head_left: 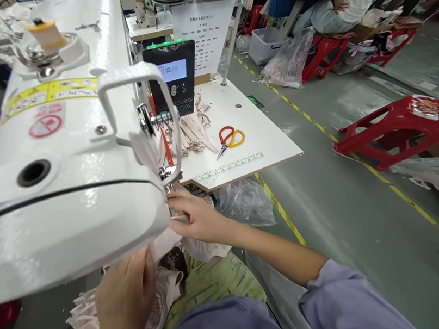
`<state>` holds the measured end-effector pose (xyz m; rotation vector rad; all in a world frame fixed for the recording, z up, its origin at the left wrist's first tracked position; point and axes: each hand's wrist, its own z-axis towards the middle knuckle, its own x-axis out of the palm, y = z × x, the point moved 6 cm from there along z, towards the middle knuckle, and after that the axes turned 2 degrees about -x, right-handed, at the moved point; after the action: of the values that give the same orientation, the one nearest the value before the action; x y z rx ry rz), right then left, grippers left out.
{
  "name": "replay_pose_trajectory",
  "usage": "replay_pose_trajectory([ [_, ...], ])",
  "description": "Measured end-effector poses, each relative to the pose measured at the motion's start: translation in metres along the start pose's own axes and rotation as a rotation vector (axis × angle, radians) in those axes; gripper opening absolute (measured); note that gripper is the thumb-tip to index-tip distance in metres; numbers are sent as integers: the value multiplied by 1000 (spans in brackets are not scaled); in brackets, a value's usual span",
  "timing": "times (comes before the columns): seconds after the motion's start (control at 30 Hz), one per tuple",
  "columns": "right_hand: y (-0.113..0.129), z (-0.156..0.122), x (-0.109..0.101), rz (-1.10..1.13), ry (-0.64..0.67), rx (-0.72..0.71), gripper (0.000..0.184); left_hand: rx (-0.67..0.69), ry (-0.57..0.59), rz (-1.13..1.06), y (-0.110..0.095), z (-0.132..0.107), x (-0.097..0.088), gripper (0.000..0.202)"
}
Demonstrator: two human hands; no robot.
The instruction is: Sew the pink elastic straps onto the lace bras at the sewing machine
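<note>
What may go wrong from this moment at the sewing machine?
The right hand is close to the sewing machine's working end, so a finger might be pinched or pricked. The pale fabric between it and the left hand might pucker if pulled unevenly. Loose strips beside the control panel might snag.

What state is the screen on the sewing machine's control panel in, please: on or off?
On: the screen glows pale blue, with dark symbols showing on it.

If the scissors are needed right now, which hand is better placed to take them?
Probably the right hand: it is nearer the scissors. The left hand is farther away, beside the sewing machine. Both are at the cloth.
</note>
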<state>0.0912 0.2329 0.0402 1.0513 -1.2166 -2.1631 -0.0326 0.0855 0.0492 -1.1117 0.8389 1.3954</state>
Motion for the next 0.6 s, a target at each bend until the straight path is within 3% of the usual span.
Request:
replay_pose_trajectory([
  [0.1,-4,-8,-4,14,-88,10,46,-243,68,-261,18,-2,4,32],
  [0.2,-11,-23,-3,-22,-95,97,38,-375,292,-607,26,0,15,41],
  [0.27,-11,-37,5,-17,-48,168,26,-365,510,-787,23,2,22,44],
  [0.33,-3,-54,17,53,-1,212,28,-311,699,-951,16,-1,25,44],
  [0.4,10,-70,32,179,41,227,30,-241,801,-1124,8,-7,26,42],
  [0.47,23,-82,50,323,70,232,29,-246,797,-1271,7,-18,25,39],
  [0.6,29,-81,97,559,112,288,28,-530,628,-1377,37,-54,20,34],
])
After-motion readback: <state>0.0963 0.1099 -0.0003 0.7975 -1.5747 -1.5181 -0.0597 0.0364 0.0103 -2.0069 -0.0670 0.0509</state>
